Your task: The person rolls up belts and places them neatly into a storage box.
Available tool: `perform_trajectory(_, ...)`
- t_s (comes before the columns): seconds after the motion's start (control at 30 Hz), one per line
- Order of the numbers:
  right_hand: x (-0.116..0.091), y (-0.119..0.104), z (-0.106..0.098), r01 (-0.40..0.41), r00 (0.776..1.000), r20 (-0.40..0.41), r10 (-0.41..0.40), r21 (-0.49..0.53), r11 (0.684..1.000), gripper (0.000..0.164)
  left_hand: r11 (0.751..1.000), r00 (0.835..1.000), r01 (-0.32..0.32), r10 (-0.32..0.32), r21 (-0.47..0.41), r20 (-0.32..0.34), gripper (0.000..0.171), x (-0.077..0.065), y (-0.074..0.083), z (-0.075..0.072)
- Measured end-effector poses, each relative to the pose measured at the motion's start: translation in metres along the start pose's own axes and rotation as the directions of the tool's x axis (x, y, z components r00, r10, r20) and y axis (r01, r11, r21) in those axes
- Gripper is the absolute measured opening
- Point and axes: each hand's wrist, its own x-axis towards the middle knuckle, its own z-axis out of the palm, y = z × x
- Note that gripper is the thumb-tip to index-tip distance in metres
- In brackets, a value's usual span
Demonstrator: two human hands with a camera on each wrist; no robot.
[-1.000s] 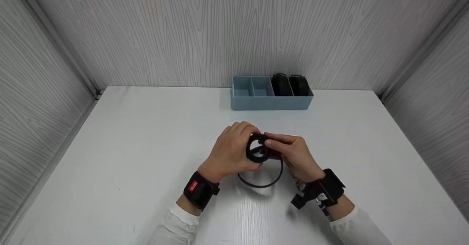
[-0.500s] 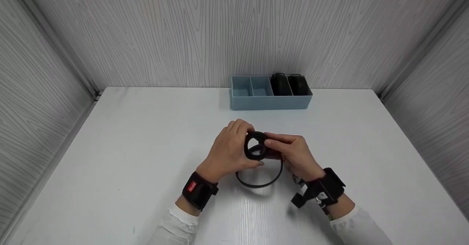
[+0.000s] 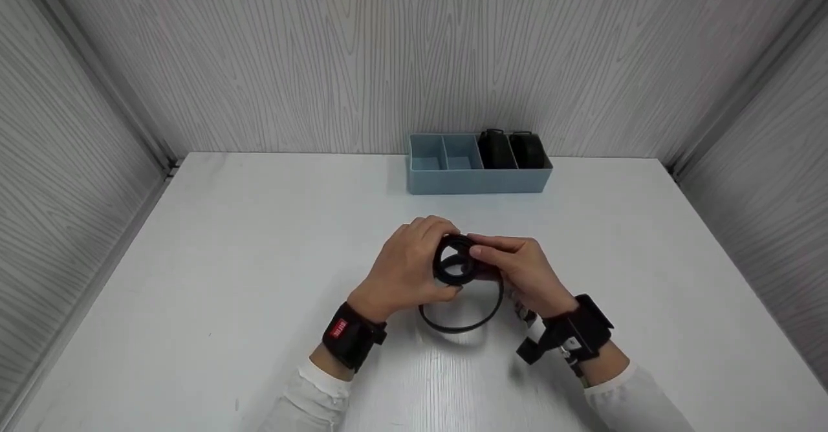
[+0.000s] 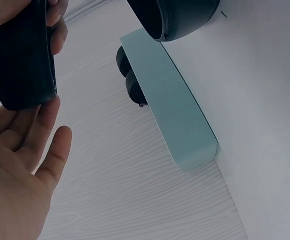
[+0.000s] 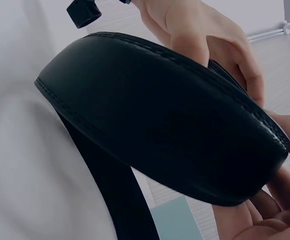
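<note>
Both hands hold a black leather belt [image 3: 455, 280] above the white table, part of it wound into a small round coil. My left hand [image 3: 404, 269] grips the coil from the left, fingers over its top and thumb below. On the coil's right side, my right hand [image 3: 522, 270] pinches the belt between thumb and fingers. A loose loop of the strap hangs below the hands. The right wrist view shows the stitched edges of the strap [image 5: 149, 120] up close. In the left wrist view the belt [image 4: 22, 60] is seen edge-on between the fingers.
A blue-grey divided box [image 3: 479, 182] stands at the back of the table [image 3: 272, 238]. Two rolled black belts, one in the third compartment [image 3: 496, 152] and one in the fourth, fill its right side. Its two left compartments are bare. Grey wood-grain panels enclose the back and sides.
The coil shifts slightly up and left, then back, with the left hand. The hanging loop swings a little. Both hands keep their hold throughout.
</note>
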Motion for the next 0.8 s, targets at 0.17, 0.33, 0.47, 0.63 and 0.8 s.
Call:
perform_trajectory(0.17,-0.001,0.001,0.006,0.009,1.000,-0.017,-0.008,0.025,1.000,0.045,0.994,0.997,0.055,-0.050,0.089,-0.059,0.068,0.000,0.002,0.003)
perform_trajectory(0.33,0.000,0.003,0.007,0.019,1.000,-0.020,-0.018,0.037,0.999,0.049,0.985,0.994,0.106,-0.099,0.139,-0.055,0.079,0.000,0.003,0.004)
perform_trajectory(0.47,0.001,0.003,0.005,0.021,1.000,-0.020,-0.021,0.014,1.000,0.050,0.991,0.994,0.110,-0.111,0.079,0.002,0.081,0.000,0.003,0.000)
perform_trajectory(0.63,0.002,0.002,0.000,0.010,1.000,-0.003,-0.010,0.017,1.000,0.047,0.994,0.994,0.080,-0.074,-0.081,0.075,0.075,0.000,-0.001,-0.006)
perform_trajectory(0.8,0.003,0.001,-0.004,-0.002,0.999,0.032,0.002,0.002,1.000,0.043,0.988,0.996,0.032,-0.019,-0.153,0.091,0.072,0.001,-0.001,-0.007)
